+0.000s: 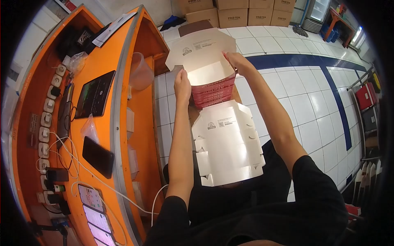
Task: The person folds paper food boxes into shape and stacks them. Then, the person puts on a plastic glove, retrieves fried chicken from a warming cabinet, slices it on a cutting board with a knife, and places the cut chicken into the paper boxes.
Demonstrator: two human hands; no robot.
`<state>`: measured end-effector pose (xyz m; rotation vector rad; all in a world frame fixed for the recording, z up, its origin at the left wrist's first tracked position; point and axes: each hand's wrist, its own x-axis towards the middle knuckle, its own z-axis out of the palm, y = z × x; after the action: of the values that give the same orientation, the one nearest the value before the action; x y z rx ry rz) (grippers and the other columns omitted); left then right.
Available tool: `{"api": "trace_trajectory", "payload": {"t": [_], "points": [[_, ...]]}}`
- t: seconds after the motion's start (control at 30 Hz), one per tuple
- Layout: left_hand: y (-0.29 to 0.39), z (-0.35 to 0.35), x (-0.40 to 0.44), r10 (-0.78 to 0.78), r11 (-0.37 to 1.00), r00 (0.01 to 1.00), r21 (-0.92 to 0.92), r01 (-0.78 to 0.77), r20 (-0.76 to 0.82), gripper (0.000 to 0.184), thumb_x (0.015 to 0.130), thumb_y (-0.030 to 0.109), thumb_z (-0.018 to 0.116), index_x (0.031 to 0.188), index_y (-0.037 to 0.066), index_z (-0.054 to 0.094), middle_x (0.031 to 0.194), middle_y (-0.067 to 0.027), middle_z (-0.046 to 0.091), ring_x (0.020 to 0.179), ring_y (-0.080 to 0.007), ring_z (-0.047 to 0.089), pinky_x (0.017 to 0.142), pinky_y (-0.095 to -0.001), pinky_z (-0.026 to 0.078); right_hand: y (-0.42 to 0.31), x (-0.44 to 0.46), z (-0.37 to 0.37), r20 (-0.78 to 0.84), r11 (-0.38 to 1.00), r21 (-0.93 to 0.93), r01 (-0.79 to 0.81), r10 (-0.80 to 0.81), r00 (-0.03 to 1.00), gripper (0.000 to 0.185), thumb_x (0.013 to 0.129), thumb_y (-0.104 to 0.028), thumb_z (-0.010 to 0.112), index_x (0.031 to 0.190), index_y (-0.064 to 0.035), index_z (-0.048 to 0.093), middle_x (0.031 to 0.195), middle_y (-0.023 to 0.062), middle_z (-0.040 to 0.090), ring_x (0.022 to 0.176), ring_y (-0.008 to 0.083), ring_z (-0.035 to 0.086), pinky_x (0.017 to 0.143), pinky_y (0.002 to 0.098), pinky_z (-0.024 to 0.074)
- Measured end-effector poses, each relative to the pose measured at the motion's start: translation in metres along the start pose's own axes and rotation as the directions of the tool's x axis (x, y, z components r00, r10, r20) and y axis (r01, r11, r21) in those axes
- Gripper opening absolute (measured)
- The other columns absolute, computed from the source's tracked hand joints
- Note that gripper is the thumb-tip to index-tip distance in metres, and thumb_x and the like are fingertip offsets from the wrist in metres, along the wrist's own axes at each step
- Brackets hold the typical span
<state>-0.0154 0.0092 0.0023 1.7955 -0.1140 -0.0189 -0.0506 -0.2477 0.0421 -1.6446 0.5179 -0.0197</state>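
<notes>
A partly folded cardboard box (213, 92), red with white lettering outside and white inside, stands in front of me with its broad lid flap raised at the far side. My left hand (182, 84) is closed on a side flap at the box's left edge, thumb up. At the right upper corner, my right hand (238, 63) grips the box wall, with some fingers hidden. Nearer to me, a flat white carton blank (230, 139) with notched edges and small dark print lies over my lap, just below the box.
An orange counter (104, 135) on the left bears a tablet (95, 94), a dark phone (98, 157), several lit phones (91, 197), cables and sockets. A clear plastic tub (140, 71) stands on its shelf. Brown cartons (232, 17) are stacked at the back on the white tiled floor (308, 100).
</notes>
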Motion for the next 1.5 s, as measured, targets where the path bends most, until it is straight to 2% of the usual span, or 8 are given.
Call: {"api": "trace_trajectory", "payload": {"t": [0.27, 0.33, 0.43, 0.57, 0.63, 0.9, 1.27, 1.5], "points": [[-0.004, 0.001, 0.005, -0.011, 0.999, 0.999, -0.036, 0.010, -0.030, 0.051, 0.106, 0.041, 0.048, 0.131, -0.001, 0.064, 0.134, -0.0193, 0.067, 0.126, -0.0327, 0.061, 0.106, -0.0380, 0.045, 0.018, 0.035, 0.001, 0.056, 0.896, -0.418, 0.151, -0.141, 0.988, 0.048, 0.102, -0.040, 0.048, 0.103, 0.0014, 0.072, 0.086, 0.0172, 0.071, 0.085, 0.0259, 0.071, 0.064, 0.0427, 0.0554], [-0.003, 0.002, 0.007, -0.005, 0.999, 0.999, 0.031, 0.006, -0.045, 0.050, 0.106, 0.042, 0.048, 0.129, 0.001, 0.065, 0.130, -0.0185, 0.068, 0.123, -0.0327, 0.063, 0.105, -0.0385, 0.046, 0.013, 0.034, 0.005, -0.024, 0.710, -0.691, 0.136, -0.211, 0.977, 0.041, 0.098, -0.028, 0.046, 0.106, 0.0022, 0.073, 0.104, 0.0260, 0.074, 0.090, 0.0435, 0.073, 0.080, 0.0515, 0.0578], [0.001, -0.001, 0.001, 0.011, 0.992, 0.997, 0.129, -0.002, -0.071, 0.051, 0.106, 0.044, 0.049, 0.131, 0.001, 0.064, 0.127, -0.0188, 0.070, 0.121, -0.0319, 0.064, 0.103, -0.0394, 0.047, 0.026, 0.046, 0.005, -0.044, 0.536, -0.821, 0.196, -0.402, 0.915, 0.053, 0.101, -0.043, 0.049, 0.104, 0.0031, 0.075, 0.100, 0.0295, 0.073, 0.103, 0.0430, 0.071, 0.086, 0.0490, 0.0551], [-0.006, -0.030, -0.055, -0.099, 0.994, 0.995, -0.037, 0.099, -0.026, 0.053, 0.107, 0.043, 0.051, 0.134, -0.001, 0.061, 0.130, -0.0237, 0.067, 0.125, -0.0324, 0.063, 0.105, -0.0415, 0.046, 0.034, -0.031, -0.007, -0.292, 0.786, -0.574, 0.230, -0.459, 0.839, 0.048, 0.097, -0.038, 0.054, 0.119, 0.0014, 0.072, 0.110, 0.0294, 0.072, 0.108, 0.0466, 0.068, 0.093, 0.0500, 0.0537], [-0.024, -0.050, -0.118, 0.148, 0.986, 0.978, 0.093, -0.135, -0.150, 0.055, 0.107, 0.040, 0.051, 0.137, -0.005, 0.058, 0.136, -0.0261, 0.063, 0.129, -0.0348, 0.060, 0.109, -0.0427, 0.045, 0.086, -0.069, -0.022, -0.344, 0.784, -0.551, 0.285, -0.525, 0.778, 0.054, 0.099, -0.045, 0.057, 0.124, 0.0009, 0.071, 0.104, 0.0268, 0.074, 0.101, 0.0421, 0.071, 0.089, 0.0469, 0.0532], [-0.101, -0.069, -0.368, -0.421, 0.718, 0.895, 0.549, 0.428, -0.147, 0.069, 0.106, 0.045, 0.049, 0.152, -0.006, 0.043, 0.152, -0.0287, 0.048, 0.142, -0.0429, 0.046, 0.117, -0.0469, 0.038, 0.238, -0.356, 0.027, -0.289, 0.646, -0.746, -0.162, -0.095, 0.953, 0.068, 0.096, -0.032, 0.067, 0.147, 0.0063, 0.046, 0.137, 0.0308, 0.051, 0.125, 0.0473, 0.051, 0.100, 0.0545, 0.0474], [-0.087, -0.063, -0.405, 0.010, 0.828, 1.000, 0.560, -0.002, -0.011, 0.057, 0.099, 0.016, 0.062, 0.151, 0.000, 0.044, 0.149, -0.0255, 0.051, 0.138, -0.0409, 0.050, 0.120, -0.0496, 0.035, 0.242, -0.384, 0.038, -0.343, 0.807, -0.590, 0.031, -0.285, 0.895, 0.071, 0.091, -0.014, 0.071, 0.152, 0.0040, 0.039, 0.142, 0.0299, 0.048, 0.133, 0.0472, 0.045, 0.108, 0.0515, 0.0421], [-0.087, -0.063, -0.398, -0.039, 0.971, 0.986, 0.228, 0.077, -0.165, 0.040, 0.096, 0.006, 0.065, 0.136, 0.002, 0.062, 0.118, -0.0209, 0.073, 0.100, -0.0318, 0.074, 0.086, -0.0400, 0.057, 0.250, -0.369, 0.009, -0.488, 0.925, -0.373, -0.067, -0.134, 0.863, 0.033, 0.087, -0.015, 0.077, 0.117, -0.0047, 0.069, 0.092, 0.0145, 0.070, 0.084, 0.0342, 0.068, 0.075, 0.0421, 0.0529]]}}
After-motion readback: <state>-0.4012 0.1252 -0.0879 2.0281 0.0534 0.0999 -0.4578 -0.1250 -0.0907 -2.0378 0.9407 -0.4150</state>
